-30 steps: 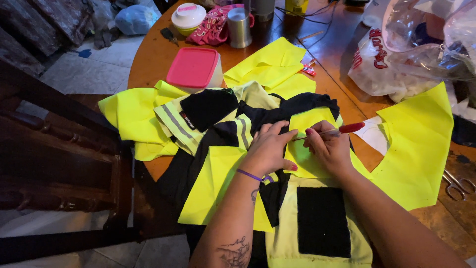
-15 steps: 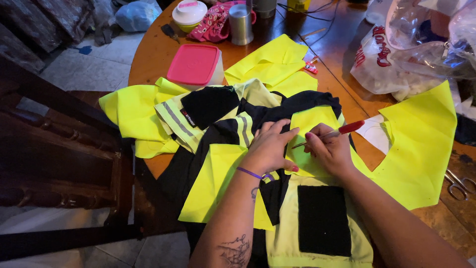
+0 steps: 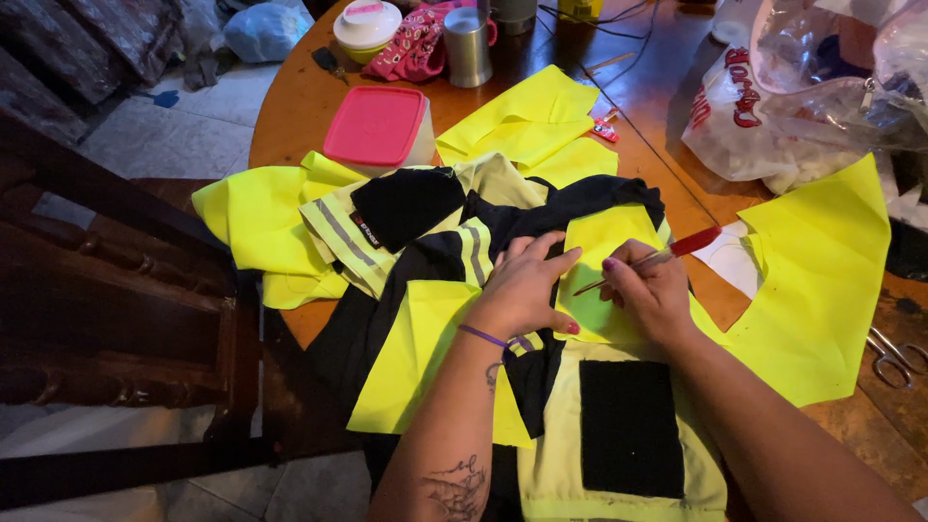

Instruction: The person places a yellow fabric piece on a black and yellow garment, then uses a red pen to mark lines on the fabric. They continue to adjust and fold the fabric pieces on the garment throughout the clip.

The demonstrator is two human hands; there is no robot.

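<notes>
Little changed across the last second: left hand point(image 3: 527, 290) stayed spread flat on yellow fabric patch point(image 3: 604, 266), mid-tabletop point(image 3: 290, 106). Right hand point(image 3: 652, 290) remained pinched on red-handled tool point(image 3: 667, 253), tip at patch. Marking or unpicking evidently continued.

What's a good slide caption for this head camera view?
Left hand flattens a neon yellow fabric piece while the right hand works it with a red-handled tool.
</notes>
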